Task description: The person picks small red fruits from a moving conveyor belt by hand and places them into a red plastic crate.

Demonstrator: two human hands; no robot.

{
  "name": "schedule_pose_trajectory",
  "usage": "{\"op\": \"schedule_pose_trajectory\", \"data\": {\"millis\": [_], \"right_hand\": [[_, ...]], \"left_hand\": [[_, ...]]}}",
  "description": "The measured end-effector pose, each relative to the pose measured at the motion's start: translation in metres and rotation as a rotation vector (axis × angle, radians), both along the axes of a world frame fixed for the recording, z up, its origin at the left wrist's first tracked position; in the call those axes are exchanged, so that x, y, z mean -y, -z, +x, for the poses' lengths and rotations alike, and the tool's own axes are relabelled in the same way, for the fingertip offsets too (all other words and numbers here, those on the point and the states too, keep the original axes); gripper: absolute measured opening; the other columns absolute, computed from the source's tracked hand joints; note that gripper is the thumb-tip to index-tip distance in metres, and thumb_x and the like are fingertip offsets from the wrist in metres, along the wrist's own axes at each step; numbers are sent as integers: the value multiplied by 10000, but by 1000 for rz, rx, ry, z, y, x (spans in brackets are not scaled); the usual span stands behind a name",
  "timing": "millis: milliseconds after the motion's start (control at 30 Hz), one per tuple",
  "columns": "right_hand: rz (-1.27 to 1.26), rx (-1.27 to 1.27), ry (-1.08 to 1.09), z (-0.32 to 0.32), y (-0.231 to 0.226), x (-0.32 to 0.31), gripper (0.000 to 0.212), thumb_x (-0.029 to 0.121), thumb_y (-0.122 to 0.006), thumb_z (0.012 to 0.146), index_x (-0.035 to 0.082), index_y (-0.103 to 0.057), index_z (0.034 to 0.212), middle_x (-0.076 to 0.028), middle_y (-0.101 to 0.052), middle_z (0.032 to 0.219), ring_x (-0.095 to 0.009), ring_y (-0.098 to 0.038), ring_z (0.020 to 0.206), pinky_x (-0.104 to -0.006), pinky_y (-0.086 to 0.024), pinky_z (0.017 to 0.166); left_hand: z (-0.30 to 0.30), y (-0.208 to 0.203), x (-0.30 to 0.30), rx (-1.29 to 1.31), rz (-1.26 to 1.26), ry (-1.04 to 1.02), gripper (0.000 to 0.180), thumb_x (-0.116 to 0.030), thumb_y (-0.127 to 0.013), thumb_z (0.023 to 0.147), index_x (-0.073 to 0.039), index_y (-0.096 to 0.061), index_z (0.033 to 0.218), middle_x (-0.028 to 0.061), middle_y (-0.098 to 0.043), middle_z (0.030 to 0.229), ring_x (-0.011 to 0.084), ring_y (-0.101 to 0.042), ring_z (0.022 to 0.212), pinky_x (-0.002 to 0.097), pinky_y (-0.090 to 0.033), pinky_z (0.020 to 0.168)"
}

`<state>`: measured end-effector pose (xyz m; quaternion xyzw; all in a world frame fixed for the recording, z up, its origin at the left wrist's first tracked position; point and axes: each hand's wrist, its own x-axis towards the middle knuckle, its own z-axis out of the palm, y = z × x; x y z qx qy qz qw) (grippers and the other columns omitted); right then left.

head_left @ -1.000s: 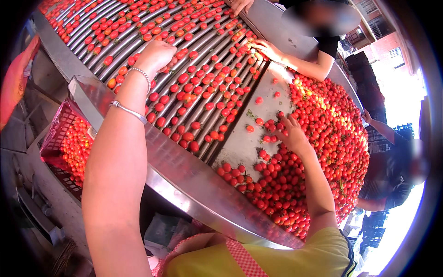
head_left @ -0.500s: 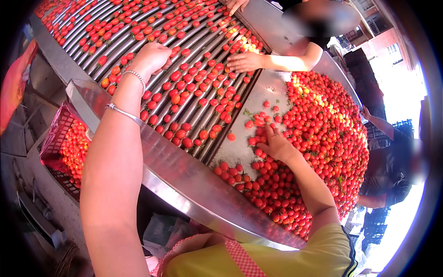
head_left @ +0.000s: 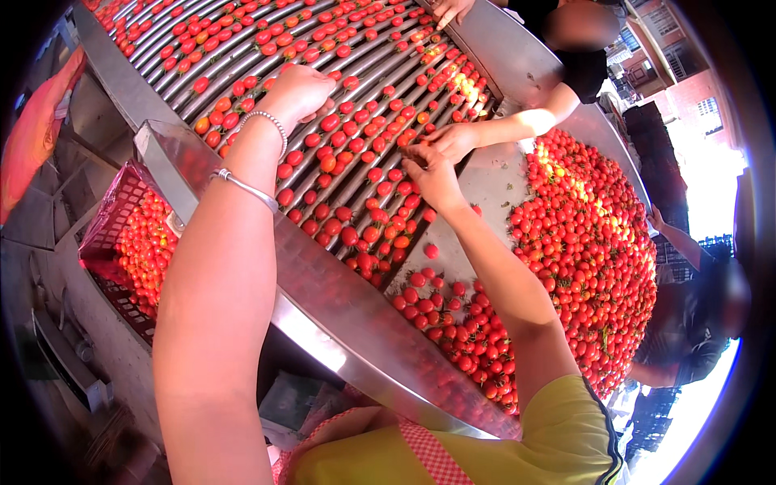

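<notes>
My left hand [head_left: 299, 93], with two bracelets on its forearm, is over the metal roller conveyor [head_left: 182, 95]. Its fingers are curled down among small red tomatoes [head_left: 330, 123]; whatever they may hold is hidden. My right hand [head_left: 434, 178] reaches to the lower right edge of the rollers, thumb and fingers apart, close to more tomatoes. Right beside it, and overlapping it in view, is a co-worker's hand [head_left: 454, 141]. Right of the rollers, a large heap of tomatoes [head_left: 586, 267] lies on a metal plate [head_left: 491, 182].
A red plastic crate [head_left: 103, 217] of tomatoes stands below left. The conveyor's metal side wall [head_left: 323, 279] runs along the near side. Another hand [head_left: 453, 10] rests at the far edge. A person in dark clothing [head_left: 687, 315] stands at right.
My right hand has moved from the metal plate up and left to the roller edge. The co-worker's hand has come near it. My left hand stays over the rollers; the view has shifted slightly.
</notes>
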<state>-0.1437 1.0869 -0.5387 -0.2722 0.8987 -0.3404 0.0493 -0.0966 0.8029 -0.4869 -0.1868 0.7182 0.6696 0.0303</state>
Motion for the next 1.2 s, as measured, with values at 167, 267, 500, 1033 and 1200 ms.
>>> {"op": "schedule_pose_trajectory", "data": {"millis": [167, 267, 500, 1033, 1200], "right_hand": [[14, -153, -296, 32, 13, 48, 384, 15, -616, 823, 41, -566, 1202, -171, -582, 1174, -270, -594, 1032, -349, -469, 884], [109, -259, -469, 51, 14, 71, 437, -24, -610, 789, 63, -562, 1215, -173, -451, 1344, -342, -510, 1140, -410, -411, 972], [95, -393, -455, 15, 16, 52, 370, -22, -633, 760, 50, -616, 1122, -154, -478, 1300, -343, -544, 1088, -404, -462, 908], [-99, -96, 293, -11, 16, 17, 151, 34, -614, 810, -33, -593, 945, -157, -647, 799, -240, -640, 713, -339, -501, 675], [-107, -129, 85, 21, 12, 35, 140, 6, -606, 837, -9, -597, 976, -83, -638, 821, -144, -599, 727, -286, -488, 684]], "left_hand": [[-2, 6, 0, 5, -4, 4, 195, -223, -524, 935, -61, -602, 1010, -12, -618, 751, 42, -530, 603, 197, -396, 494], [-2, 6, -1, 6, -4, -3, 193, -217, -526, 934, -61, -600, 1019, -9, -618, 755, 41, -530, 597, 193, -397, 491], [-6, 8, 2, 13, -22, 45, 205, -231, -546, 927, -57, -599, 1023, 0, -625, 767, 47, -536, 604, 193, -396, 497], [-2, 4, -1, 51, -35, 0, 216, -249, -539, 925, -81, -611, 1039, -6, -643, 776, 46, -552, 632, 217, -412, 544], [-1, 9, 1, 17, -11, -21, 210, -227, -551, 916, -62, -612, 1031, 1, -635, 772, 47, -544, 613, 201, -375, 477]]}}
